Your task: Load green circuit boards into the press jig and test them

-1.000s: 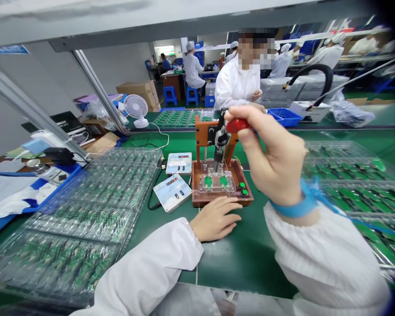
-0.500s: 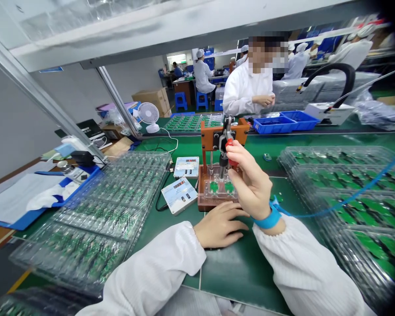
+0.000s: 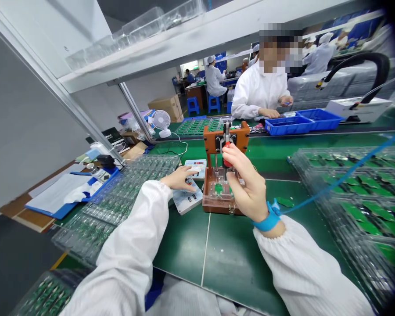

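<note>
My right hand [image 3: 248,186], with a blue wrist strap [image 3: 268,218], is closed around the red handle [image 3: 227,151] of a toggle clamp. The clamp sits on an orange-brown test fixture [image 3: 210,202]. Under it, a clear plate holds a green circuit board [image 3: 218,188], partly hidden by my right hand. My left hand [image 3: 181,177] reaches over two white meter boxes with its fingers spread. Its fingertips are above the nearer meter box [image 3: 186,202]; whether they touch it I cannot tell. Behind lies the farther meter box [image 3: 200,169], lit with red digits.
Clear trays of circuit boards [image 3: 118,219] lie at left, and more trays [image 3: 358,206] at right. A small white fan [image 3: 161,120] and blue bins [image 3: 288,126] stand behind. A co-worker [image 3: 261,94] sits opposite. The blue strap cord [image 3: 342,177] stretches off to the right.
My left hand has moved from the mat in front of the fixture, left and forward to the meter boxes. My right hand stays on the red handle. The view has shifted.
</note>
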{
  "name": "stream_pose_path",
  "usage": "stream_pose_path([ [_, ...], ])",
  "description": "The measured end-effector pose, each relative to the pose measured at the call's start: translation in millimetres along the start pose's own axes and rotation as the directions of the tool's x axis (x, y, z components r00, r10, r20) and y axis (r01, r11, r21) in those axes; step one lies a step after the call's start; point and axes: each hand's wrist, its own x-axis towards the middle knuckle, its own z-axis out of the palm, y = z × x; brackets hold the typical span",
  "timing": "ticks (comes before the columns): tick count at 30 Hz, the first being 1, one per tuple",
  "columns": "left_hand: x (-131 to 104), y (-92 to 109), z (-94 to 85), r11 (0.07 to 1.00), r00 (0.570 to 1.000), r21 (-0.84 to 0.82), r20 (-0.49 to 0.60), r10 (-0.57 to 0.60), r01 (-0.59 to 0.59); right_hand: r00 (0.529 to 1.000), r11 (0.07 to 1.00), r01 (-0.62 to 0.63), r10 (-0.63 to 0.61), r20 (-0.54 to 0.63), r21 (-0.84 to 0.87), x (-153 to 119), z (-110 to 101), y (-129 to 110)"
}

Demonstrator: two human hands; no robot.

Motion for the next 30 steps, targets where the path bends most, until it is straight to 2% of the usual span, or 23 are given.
stream_pose_path([
  [3, 12, -11, 6.5, 0.966, 0.965, 0.244, 0.220, -0.142, 0.086, 0.999, 0.999, 0.033, -0.033, 0.017, -0.009, 1, 0, 2],
  [6, 13, -5, 9.0, 0.941, 0.922, 0.328, 0.334, -0.196, 0.082, 0.997, 0.997, 0.081, -0.081, 0.021, -0.006, 1, 0, 3],
  [10, 15, 0, 8.7, 0.925, 0.909, 0.373, 0.360, -0.211, 0.067, 0.996, 0.996, 0.083, -0.083, 0.018, 0.011, 2, -1, 4],
  [15, 18, -4, 13.8, 0.927, 0.889, 0.365, 0.392, -0.237, 0.086, 0.996, 0.996, 0.084, -0.084, 0.007, 0.016, 1, 3, 4],
  [19, 16, -5, 13.8, 0.934, 0.897, 0.344, 0.380, -0.227, 0.091, 0.998, 0.998, 0.057, -0.056, -0.030, 0.024, -1, 7, 3],
  [24, 12, -11, 4.2, 0.947, 0.921, 0.311, 0.341, -0.186, 0.075, 0.997, 0.997, 0.082, -0.082, -0.004, -0.003, -1, 5, 2],
  [28, 11, -15, 0.4, 0.936, 0.874, 0.336, 0.419, -0.246, 0.103, 0.997, 0.997, 0.075, -0.075, -0.012, -0.009, -1, 4, 3],
  [30, 10, -16, 0.3, 0.936, 0.864, 0.337, 0.436, -0.254, 0.105, 0.997, 0.997, 0.072, -0.072, -0.013, -0.015, -1, 5, 3],
])
